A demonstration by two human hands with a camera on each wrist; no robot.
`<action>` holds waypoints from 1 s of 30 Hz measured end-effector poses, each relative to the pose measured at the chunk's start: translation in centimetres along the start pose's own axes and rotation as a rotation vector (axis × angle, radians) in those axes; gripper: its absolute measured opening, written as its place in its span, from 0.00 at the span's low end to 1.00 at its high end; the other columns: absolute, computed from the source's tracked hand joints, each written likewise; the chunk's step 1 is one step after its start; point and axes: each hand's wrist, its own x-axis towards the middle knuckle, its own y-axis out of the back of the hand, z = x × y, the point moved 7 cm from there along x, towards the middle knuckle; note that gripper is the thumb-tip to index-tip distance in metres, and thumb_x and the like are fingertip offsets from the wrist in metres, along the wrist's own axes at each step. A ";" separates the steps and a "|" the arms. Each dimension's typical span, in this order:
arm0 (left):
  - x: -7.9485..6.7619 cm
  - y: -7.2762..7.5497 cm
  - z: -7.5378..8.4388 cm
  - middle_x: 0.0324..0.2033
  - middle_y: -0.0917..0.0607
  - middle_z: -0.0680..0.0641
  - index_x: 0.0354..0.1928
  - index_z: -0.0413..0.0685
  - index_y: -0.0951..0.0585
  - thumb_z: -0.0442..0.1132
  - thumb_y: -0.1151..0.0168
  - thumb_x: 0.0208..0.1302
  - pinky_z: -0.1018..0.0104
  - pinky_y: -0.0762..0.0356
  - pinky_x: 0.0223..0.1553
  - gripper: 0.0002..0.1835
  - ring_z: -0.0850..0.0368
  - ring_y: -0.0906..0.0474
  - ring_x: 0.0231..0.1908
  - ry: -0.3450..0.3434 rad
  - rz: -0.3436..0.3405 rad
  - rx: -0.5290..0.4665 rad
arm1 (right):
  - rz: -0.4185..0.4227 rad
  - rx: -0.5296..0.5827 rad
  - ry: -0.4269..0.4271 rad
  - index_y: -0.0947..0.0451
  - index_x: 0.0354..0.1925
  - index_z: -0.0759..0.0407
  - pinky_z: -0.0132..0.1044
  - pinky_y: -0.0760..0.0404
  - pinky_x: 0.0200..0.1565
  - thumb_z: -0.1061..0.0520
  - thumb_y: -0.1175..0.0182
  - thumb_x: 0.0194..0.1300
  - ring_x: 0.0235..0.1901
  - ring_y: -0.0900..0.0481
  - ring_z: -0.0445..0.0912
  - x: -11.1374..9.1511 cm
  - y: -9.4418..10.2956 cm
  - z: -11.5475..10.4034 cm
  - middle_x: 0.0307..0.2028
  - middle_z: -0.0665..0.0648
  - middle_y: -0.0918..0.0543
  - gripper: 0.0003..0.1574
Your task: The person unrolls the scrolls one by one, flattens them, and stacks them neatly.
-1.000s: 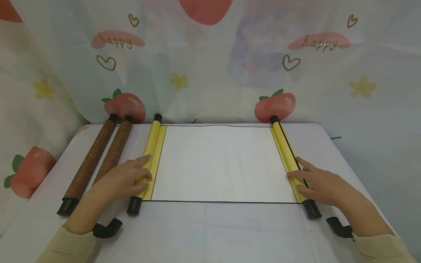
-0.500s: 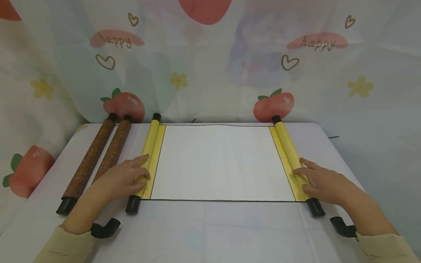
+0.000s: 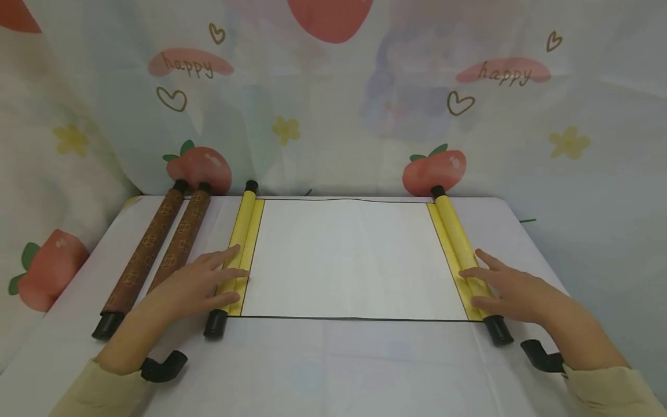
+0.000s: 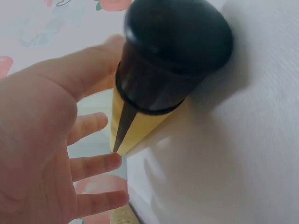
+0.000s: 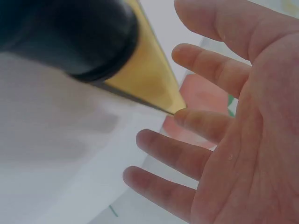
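A hanging scroll lies unrolled, its white sheet [image 3: 344, 260] framed by yellow strips and thin black lines. Over its left yellow roller [image 3: 243, 223] my left hand [image 3: 182, 292] stretches its fingers, some tips reaching across to the strip. My right hand [image 3: 518, 292] lies against the right yellow roller [image 3: 454, 231] with fingers extended. Neither hand curls round its roller. In the left wrist view, a black end knob [image 4: 180, 42] stands beside the spread fingers [image 4: 96, 165]. The right wrist view has the other black knob [image 5: 79, 42] and straight fingers [image 5: 175, 154].
Two brown patterned rolls [image 3: 148, 240] [image 3: 184, 229] with black ends lie side by side to the left, partly behind the left forearm. A white-covered table [image 3: 333, 370] carries everything. Behind it hangs a printed cloth [image 3: 333, 116]. Black wrist-mounted pieces [image 3: 165, 368] [image 3: 542, 354] jut from both wrists.
The right roller has turned and shifted slightly outward, its dark stripe now out of sight; the right hand moved along. Fingers of the left hand have straightened over the left roller.
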 end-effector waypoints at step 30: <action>-8.3 5.4 -13.0 0.67 0.33 0.31 0.59 0.52 0.20 0.43 0.31 0.62 0.31 0.33 0.48 0.22 0.27 0.35 0.61 0.113 0.190 -0.157 | -0.069 0.534 0.658 0.34 0.71 0.38 0.46 0.29 0.64 0.44 0.40 0.70 0.68 0.32 0.42 12.3 2.8 -29.7 0.70 0.40 0.33 0.33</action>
